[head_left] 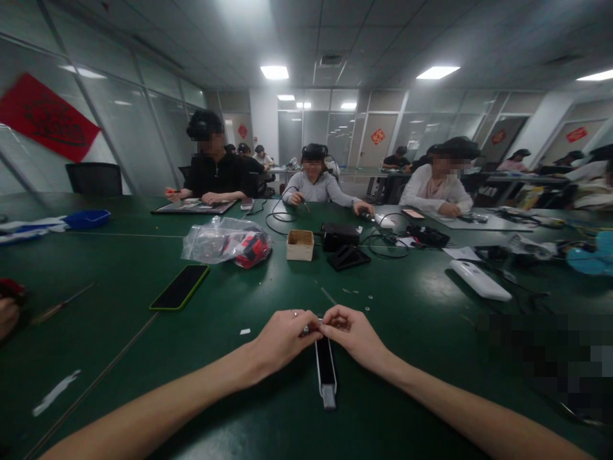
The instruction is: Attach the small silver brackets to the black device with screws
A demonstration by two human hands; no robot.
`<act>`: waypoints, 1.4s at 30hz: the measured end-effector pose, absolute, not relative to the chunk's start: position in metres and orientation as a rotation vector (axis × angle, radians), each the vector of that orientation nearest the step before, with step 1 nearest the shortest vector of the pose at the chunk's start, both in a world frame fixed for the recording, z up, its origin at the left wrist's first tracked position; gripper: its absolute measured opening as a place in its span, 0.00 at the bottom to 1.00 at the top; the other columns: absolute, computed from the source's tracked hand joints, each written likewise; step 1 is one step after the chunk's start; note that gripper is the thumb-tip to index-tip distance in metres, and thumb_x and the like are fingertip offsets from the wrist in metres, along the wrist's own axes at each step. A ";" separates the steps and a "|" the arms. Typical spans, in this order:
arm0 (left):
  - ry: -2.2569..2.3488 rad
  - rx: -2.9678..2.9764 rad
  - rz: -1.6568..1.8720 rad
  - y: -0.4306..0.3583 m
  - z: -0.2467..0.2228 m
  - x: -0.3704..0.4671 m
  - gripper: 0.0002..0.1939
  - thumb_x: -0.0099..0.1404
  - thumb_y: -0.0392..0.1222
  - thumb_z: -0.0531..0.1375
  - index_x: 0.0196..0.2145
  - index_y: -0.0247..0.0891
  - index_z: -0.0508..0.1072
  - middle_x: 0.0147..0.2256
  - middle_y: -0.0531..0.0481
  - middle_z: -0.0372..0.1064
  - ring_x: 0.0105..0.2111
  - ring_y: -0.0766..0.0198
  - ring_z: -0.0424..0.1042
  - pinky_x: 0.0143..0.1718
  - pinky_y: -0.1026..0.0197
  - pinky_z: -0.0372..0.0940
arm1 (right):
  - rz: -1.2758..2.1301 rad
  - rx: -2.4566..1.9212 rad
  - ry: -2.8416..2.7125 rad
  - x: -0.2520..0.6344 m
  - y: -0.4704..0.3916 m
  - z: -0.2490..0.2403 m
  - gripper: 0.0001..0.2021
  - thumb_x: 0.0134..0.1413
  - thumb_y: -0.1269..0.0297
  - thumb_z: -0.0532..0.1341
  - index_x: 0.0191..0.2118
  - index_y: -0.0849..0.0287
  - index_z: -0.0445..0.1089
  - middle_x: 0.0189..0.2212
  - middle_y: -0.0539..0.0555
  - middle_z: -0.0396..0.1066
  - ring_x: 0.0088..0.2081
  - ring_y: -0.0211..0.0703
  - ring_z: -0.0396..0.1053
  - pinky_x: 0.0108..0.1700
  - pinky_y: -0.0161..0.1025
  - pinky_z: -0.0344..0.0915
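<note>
A narrow white-edged device with a dark middle (326,365) lies lengthwise on the green table (211,415), its grey end towards me. At its far end my left hand (286,335) and my right hand (353,333) meet, fingertips pinched together. Whatever sits between the fingertips is too small and covered to name. A ring shows on a finger of my left hand. Beyond the hands lies a thin clear strip (328,296), with small bits scattered to its right.
A phone (180,289) lies left, near a plastic bag with red items (230,244). Ahead stand a small open box (300,246) and a black device (340,237). A white case (479,280) and cables lie right. People sit opposite; another person's hand (8,314) is far left.
</note>
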State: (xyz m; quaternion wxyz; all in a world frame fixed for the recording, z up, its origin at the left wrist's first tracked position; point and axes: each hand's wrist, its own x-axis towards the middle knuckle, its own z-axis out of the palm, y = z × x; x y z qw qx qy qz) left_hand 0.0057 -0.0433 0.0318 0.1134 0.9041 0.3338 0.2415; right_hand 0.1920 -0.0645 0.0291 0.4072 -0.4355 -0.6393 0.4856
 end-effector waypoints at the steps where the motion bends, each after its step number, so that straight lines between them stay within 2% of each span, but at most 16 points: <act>1: 0.992 2.654 0.706 -0.043 0.032 0.006 0.03 0.62 0.38 0.59 0.35 0.36 0.70 0.29 0.53 0.70 0.27 0.68 0.69 0.29 0.68 0.60 | 1.219 -1.101 -1.616 0.192 -0.065 0.030 0.08 0.48 0.62 0.63 0.32 0.60 0.67 0.30 0.50 0.69 0.32 0.39 0.68 0.37 0.38 0.66; 14: 1.092 2.475 0.663 -0.037 0.038 0.005 0.05 0.59 0.36 0.58 0.35 0.36 0.71 0.30 0.53 0.70 0.27 0.68 0.68 0.29 0.68 0.61 | 1.147 -1.086 -1.625 0.195 -0.065 0.025 0.06 0.52 0.64 0.60 0.35 0.60 0.69 0.34 0.52 0.71 0.37 0.41 0.69 0.42 0.42 0.67; 22: 1.081 2.416 0.628 -0.038 0.042 0.006 0.06 0.60 0.37 0.58 0.35 0.36 0.72 0.31 0.53 0.70 0.28 0.68 0.68 0.29 0.68 0.61 | 1.091 -1.100 -1.627 0.194 -0.065 0.026 0.05 0.50 0.65 0.60 0.32 0.60 0.69 0.32 0.52 0.71 0.35 0.41 0.69 0.40 0.42 0.66; 28: 1.078 2.421 0.595 -0.037 0.045 0.005 0.08 0.62 0.41 0.57 0.36 0.36 0.73 0.31 0.52 0.70 0.28 0.68 0.68 0.30 0.68 0.61 | 1.063 -1.124 -1.705 0.195 -0.066 0.031 0.05 0.53 0.66 0.58 0.35 0.61 0.69 0.34 0.53 0.70 0.36 0.41 0.69 0.40 0.40 0.66; 36: 1.193 2.449 0.461 -0.018 0.047 -0.004 0.10 0.62 0.42 0.56 0.35 0.34 0.73 0.29 0.51 0.71 0.28 0.66 0.68 0.28 0.67 0.59 | 0.676 -1.253 -1.890 0.220 -0.051 0.020 0.06 0.54 0.65 0.57 0.35 0.58 0.70 0.33 0.51 0.70 0.34 0.41 0.67 0.37 0.39 0.64; 42: 1.170 2.440 0.379 -0.011 0.039 -0.008 0.08 0.60 0.41 0.57 0.34 0.34 0.74 0.29 0.52 0.72 0.28 0.66 0.68 0.28 0.68 0.59 | 0.583 -1.333 -1.983 0.232 -0.045 0.010 0.06 0.53 0.65 0.57 0.36 0.58 0.68 0.33 0.53 0.68 0.34 0.42 0.65 0.35 0.40 0.64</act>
